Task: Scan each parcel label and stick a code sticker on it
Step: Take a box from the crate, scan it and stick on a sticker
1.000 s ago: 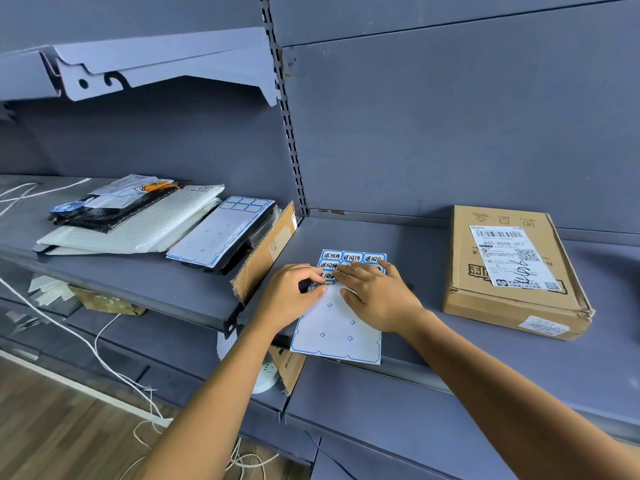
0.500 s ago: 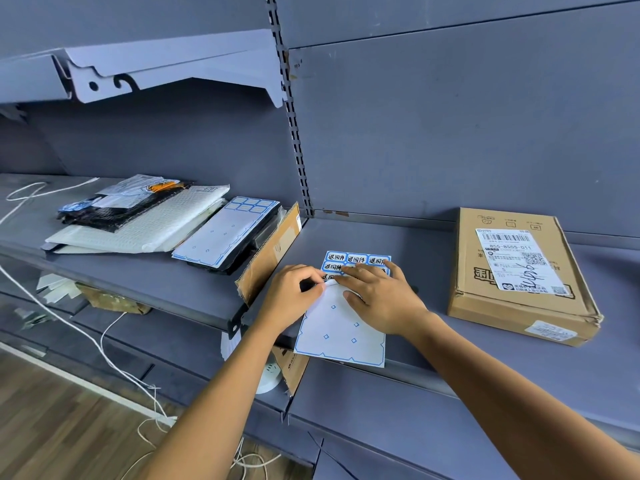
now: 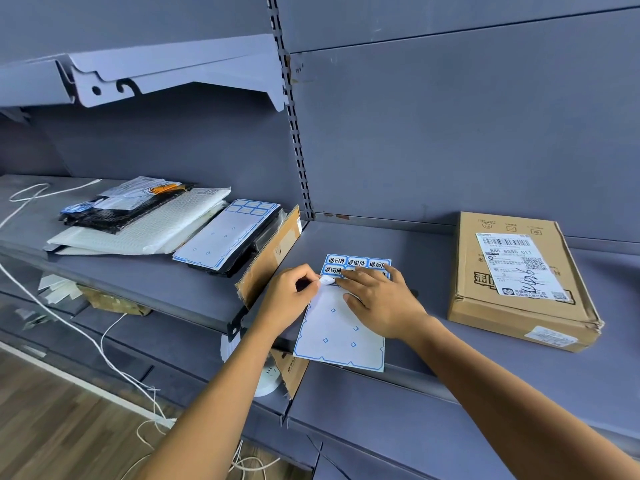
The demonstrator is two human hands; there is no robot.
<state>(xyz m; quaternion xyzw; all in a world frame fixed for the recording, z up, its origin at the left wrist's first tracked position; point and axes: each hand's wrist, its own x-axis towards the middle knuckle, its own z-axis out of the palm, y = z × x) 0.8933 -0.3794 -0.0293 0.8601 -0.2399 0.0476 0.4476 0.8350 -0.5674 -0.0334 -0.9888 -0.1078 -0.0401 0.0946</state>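
Sticker sheet [image 3: 337, 330] flat at the grey shelf [image 3: 450, 362] front edge, left hand [image 3: 292, 292] pinching a part-lifted white sticker [image 3: 326, 280] at the sheet's upper left, right hand [image 3: 381, 303] with fingers straight, pressing the sheet down, labelled cardboard parcel [image 3: 485, 306] right of the sheet and apart from it, stacked mailers [image 3: 138, 230] well to the sheet's left

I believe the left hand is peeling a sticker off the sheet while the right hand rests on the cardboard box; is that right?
Not quite. In the head view the right hand presses flat on the sticker sheet, apart from the cardboard box. The left hand does pinch a sticker lifting off that sheet.
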